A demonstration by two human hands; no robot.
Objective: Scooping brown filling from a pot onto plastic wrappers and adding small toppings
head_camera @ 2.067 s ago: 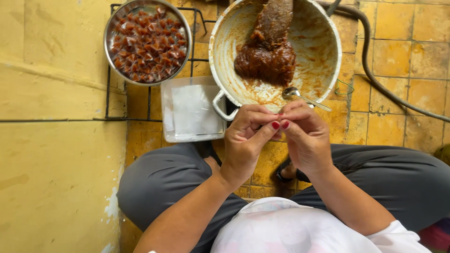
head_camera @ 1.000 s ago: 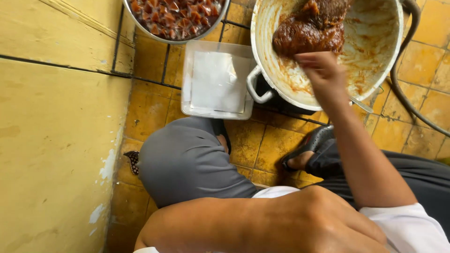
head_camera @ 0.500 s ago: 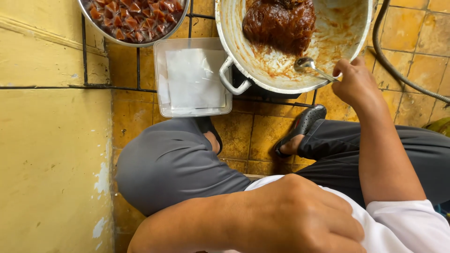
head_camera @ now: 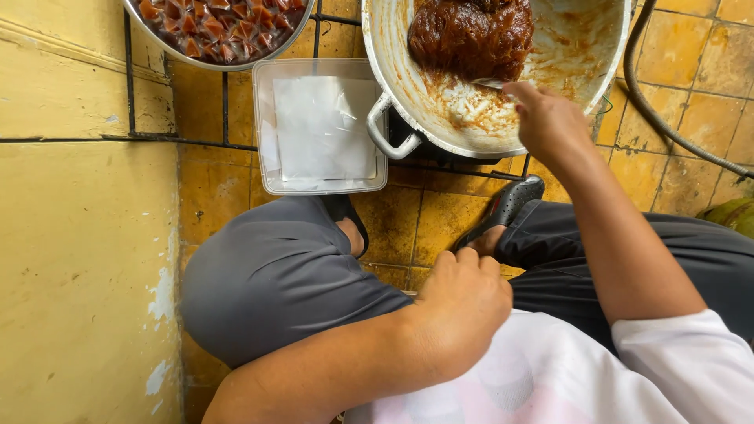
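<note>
— Right grip (head_camera: 550,118) holds what?
— Fingers closed on a spoon (head_camera: 491,82) in the pot (head_camera: 416,94), beside brown paste (head_camera: 471,35).
— Left grip (head_camera: 463,302)?
— Curled loosely above the lap, holding nothing visible.

Dull metal pot (head_camera: 408,71), glossy brown paste (head_camera: 471,35), clear plastic tub (head_camera: 267,149), worn glazed tiles (head_camera: 691,102)

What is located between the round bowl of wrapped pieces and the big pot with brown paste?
In the head view, a clear plastic container holding white sheets lies between the bowl and the pot, slightly nearer the person.
</note>
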